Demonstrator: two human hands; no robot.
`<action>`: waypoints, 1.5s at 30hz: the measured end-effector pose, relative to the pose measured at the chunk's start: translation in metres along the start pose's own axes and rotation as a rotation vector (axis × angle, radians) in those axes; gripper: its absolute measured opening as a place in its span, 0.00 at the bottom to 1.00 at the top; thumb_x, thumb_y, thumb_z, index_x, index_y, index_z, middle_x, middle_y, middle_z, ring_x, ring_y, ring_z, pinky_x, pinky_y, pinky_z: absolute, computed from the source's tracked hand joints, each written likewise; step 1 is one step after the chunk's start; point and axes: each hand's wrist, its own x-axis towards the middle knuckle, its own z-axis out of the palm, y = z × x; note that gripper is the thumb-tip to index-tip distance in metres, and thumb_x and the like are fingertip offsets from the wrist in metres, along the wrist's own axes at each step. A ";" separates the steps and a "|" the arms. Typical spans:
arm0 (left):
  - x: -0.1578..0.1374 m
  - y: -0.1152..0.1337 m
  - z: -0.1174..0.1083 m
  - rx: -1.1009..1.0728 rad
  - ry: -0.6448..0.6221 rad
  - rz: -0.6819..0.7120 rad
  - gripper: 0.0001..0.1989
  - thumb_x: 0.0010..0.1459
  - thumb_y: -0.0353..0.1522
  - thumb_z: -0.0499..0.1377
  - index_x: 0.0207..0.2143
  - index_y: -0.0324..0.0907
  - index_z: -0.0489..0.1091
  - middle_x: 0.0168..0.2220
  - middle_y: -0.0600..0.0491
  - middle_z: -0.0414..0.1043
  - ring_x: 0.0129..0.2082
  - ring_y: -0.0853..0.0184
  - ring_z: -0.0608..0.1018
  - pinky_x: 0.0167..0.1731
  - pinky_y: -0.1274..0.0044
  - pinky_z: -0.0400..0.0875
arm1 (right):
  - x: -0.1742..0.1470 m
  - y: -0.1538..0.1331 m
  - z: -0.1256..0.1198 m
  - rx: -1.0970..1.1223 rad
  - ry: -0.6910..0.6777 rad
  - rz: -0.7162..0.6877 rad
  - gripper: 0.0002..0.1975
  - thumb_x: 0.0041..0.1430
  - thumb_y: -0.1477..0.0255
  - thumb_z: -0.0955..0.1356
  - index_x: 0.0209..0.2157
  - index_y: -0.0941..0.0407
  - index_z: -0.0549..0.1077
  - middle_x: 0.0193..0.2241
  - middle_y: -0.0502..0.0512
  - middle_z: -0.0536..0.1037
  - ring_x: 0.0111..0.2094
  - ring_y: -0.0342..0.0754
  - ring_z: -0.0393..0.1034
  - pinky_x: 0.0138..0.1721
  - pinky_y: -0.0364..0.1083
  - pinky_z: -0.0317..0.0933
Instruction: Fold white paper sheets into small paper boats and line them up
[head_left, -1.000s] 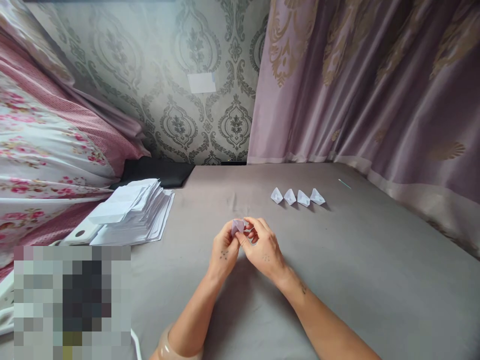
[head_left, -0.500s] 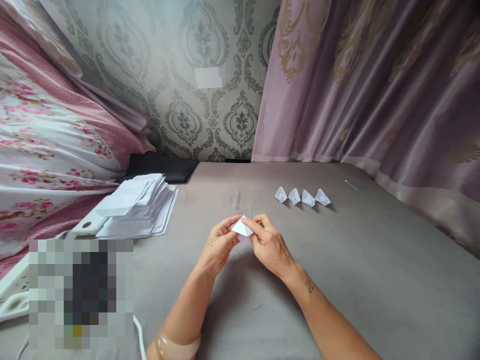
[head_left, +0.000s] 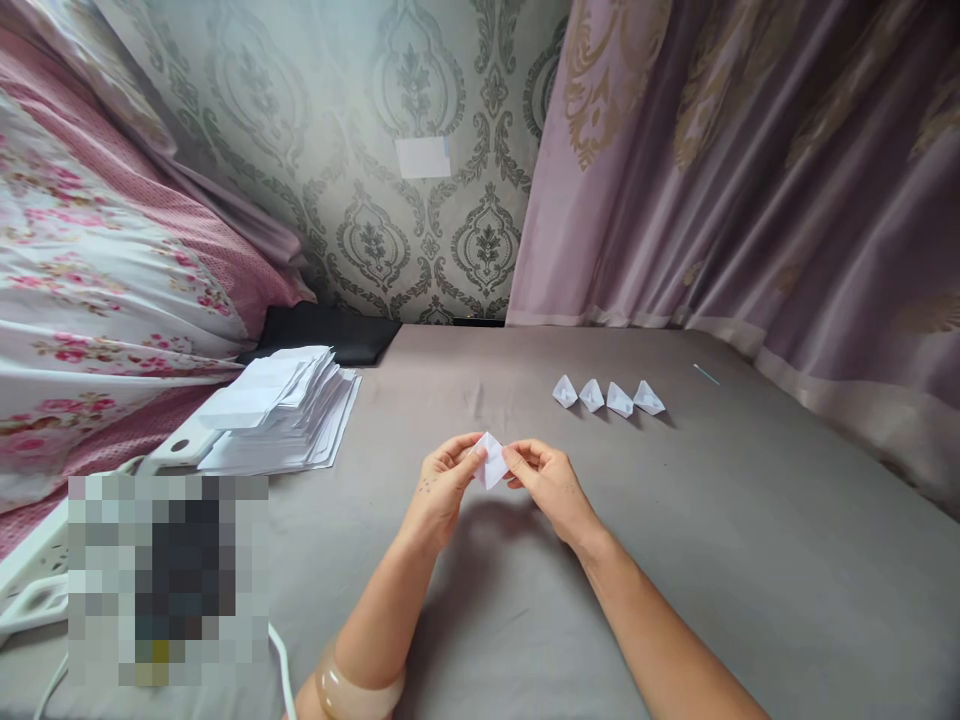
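Between my two hands is a small folded white paper point(head_left: 492, 466), diamond-shaped with a crease down its middle, held up above the grey cloth. My left hand point(head_left: 444, 482) pinches its left corner between thumb and fingers. On the opposite corner, the thumb and fingers of my right hand point(head_left: 550, 484) are closed too. Beyond my right hand, several folded paper boats point(head_left: 620, 399) stand in a short row on the cloth.
A tall stack of white paper point(head_left: 277, 415) lies at the left beside a white power strip point(head_left: 182, 447) and a black flat item point(head_left: 330, 333). A pixelated patch covers the lower left. A thin pale stick point(head_left: 706, 374) lies far right on the grey cloth point(head_left: 750, 520).
The folded paper has turned from a flat-bottomed triangle to an upright diamond. My right hand has rolled so its thumb faces up and shifted slightly right. The view has shifted a little.
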 end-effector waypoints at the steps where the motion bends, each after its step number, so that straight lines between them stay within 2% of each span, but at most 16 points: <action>1: 0.000 0.000 0.000 0.009 -0.005 0.009 0.20 0.42 0.38 0.69 0.37 0.37 0.73 0.33 0.49 0.76 0.30 0.70 0.75 0.33 0.79 0.66 | 0.001 0.001 0.000 0.024 -0.003 0.019 0.16 0.50 0.59 0.69 0.32 0.60 0.73 0.29 0.56 0.77 0.30 0.46 0.71 0.33 0.45 0.66; 6: 0.003 -0.002 -0.006 0.160 -0.063 -0.069 0.18 0.42 0.39 0.68 0.34 0.36 0.75 0.29 0.50 0.75 0.27 0.71 0.73 0.29 0.79 0.65 | 0.004 0.009 -0.004 0.051 0.031 0.081 0.16 0.46 0.60 0.71 0.28 0.60 0.74 0.22 0.51 0.74 0.24 0.41 0.66 0.28 0.42 0.62; 9: 0.007 -0.005 -0.010 0.290 -0.007 -0.083 0.16 0.40 0.38 0.68 0.28 0.35 0.75 0.23 0.52 0.73 0.21 0.74 0.69 0.23 0.80 0.60 | 0.006 0.013 -0.008 0.024 0.015 0.140 0.16 0.44 0.61 0.72 0.27 0.60 0.75 0.20 0.50 0.73 0.22 0.40 0.64 0.24 0.40 0.58; 13: 0.011 -0.010 -0.013 0.370 0.033 -0.091 0.14 0.40 0.38 0.67 0.26 0.36 0.75 0.20 0.53 0.71 0.19 0.74 0.66 0.21 0.81 0.57 | 0.012 0.020 -0.010 -0.055 -0.028 0.152 0.15 0.47 0.62 0.70 0.30 0.60 0.77 0.23 0.52 0.76 0.23 0.41 0.66 0.23 0.40 0.57; 16: 0.014 -0.013 -0.015 0.459 0.016 -0.070 0.12 0.45 0.37 0.63 0.28 0.36 0.76 0.20 0.54 0.70 0.19 0.73 0.66 0.20 0.80 0.56 | 0.018 0.029 -0.009 -0.260 0.036 0.066 0.13 0.50 0.63 0.68 0.30 0.59 0.77 0.21 0.52 0.76 0.22 0.43 0.67 0.25 0.42 0.59; 21: 0.021 -0.021 -0.021 0.825 0.073 0.131 0.09 0.50 0.35 0.58 0.28 0.39 0.76 0.19 0.55 0.68 0.22 0.70 0.68 0.24 0.79 0.58 | 0.025 0.042 -0.004 -0.687 0.118 -0.167 0.09 0.54 0.67 0.65 0.29 0.54 0.77 0.29 0.54 0.78 0.32 0.47 0.70 0.37 0.46 0.61; 24: 0.026 -0.027 -0.025 0.993 0.100 0.235 0.06 0.50 0.30 0.57 0.30 0.40 0.74 0.23 0.54 0.68 0.26 0.69 0.69 0.27 0.78 0.61 | 0.025 0.045 -0.002 -0.847 0.137 -0.245 0.08 0.55 0.71 0.65 0.33 0.54 0.76 0.33 0.55 0.75 0.33 0.46 0.69 0.38 0.46 0.61; 27: 0.028 -0.032 -0.029 1.118 0.063 0.394 0.09 0.51 0.27 0.56 0.36 0.41 0.71 0.29 0.53 0.69 0.30 0.67 0.70 0.31 0.77 0.64 | 0.022 0.045 0.000 -0.914 0.092 -0.359 0.12 0.57 0.74 0.64 0.42 0.53 0.74 0.41 0.56 0.71 0.38 0.48 0.67 0.37 0.45 0.61; 29: 0.027 -0.033 -0.031 1.200 -0.004 0.452 0.09 0.53 0.26 0.54 0.37 0.41 0.69 0.32 0.51 0.68 0.32 0.67 0.70 0.32 0.76 0.64 | 0.020 0.044 0.001 -0.960 -0.002 -0.459 0.16 0.59 0.77 0.61 0.47 0.51 0.71 0.44 0.57 0.70 0.43 0.49 0.65 0.38 0.45 0.61; 31: 0.024 -0.031 -0.032 1.277 -0.066 0.464 0.09 0.56 0.26 0.51 0.36 0.42 0.70 0.34 0.50 0.68 0.33 0.66 0.71 0.32 0.76 0.65 | 0.021 0.043 0.000 -1.004 -0.114 -0.515 0.19 0.60 0.79 0.59 0.48 0.49 0.70 0.44 0.56 0.70 0.45 0.49 0.62 0.39 0.45 0.61; 33: 0.020 -0.025 -0.035 1.338 -0.135 0.481 0.12 0.57 0.26 0.48 0.37 0.43 0.70 0.35 0.49 0.69 0.36 0.64 0.71 0.32 0.76 0.65 | 0.024 0.041 -0.001 -1.022 -0.198 -0.516 0.19 0.61 0.80 0.58 0.48 0.50 0.71 0.44 0.56 0.70 0.45 0.49 0.62 0.40 0.46 0.61; 37: 0.012 -0.013 -0.042 1.382 -0.280 0.527 0.14 0.56 0.25 0.49 0.39 0.43 0.71 0.37 0.48 0.71 0.38 0.64 0.72 0.35 0.76 0.66 | 0.030 0.039 -0.010 -0.964 -0.313 -0.557 0.18 0.60 0.80 0.58 0.46 0.53 0.71 0.42 0.56 0.70 0.45 0.48 0.63 0.44 0.47 0.61; 40: 0.011 -0.013 -0.046 1.357 -0.319 0.545 0.10 0.56 0.29 0.53 0.38 0.43 0.72 0.39 0.48 0.71 0.38 0.64 0.72 0.38 0.75 0.66 | 0.027 0.039 -0.017 -0.897 -0.328 -0.629 0.20 0.57 0.83 0.58 0.46 0.54 0.71 0.41 0.57 0.71 0.44 0.48 0.64 0.45 0.48 0.61; 45: 0.015 -0.019 -0.047 1.331 -0.275 0.557 0.08 0.55 0.35 0.58 0.37 0.44 0.73 0.38 0.48 0.71 0.38 0.63 0.73 0.37 0.75 0.67 | 0.014 0.036 -0.021 -0.919 -0.282 -0.657 0.20 0.54 0.83 0.59 0.46 0.55 0.71 0.43 0.57 0.71 0.44 0.49 0.65 0.46 0.48 0.61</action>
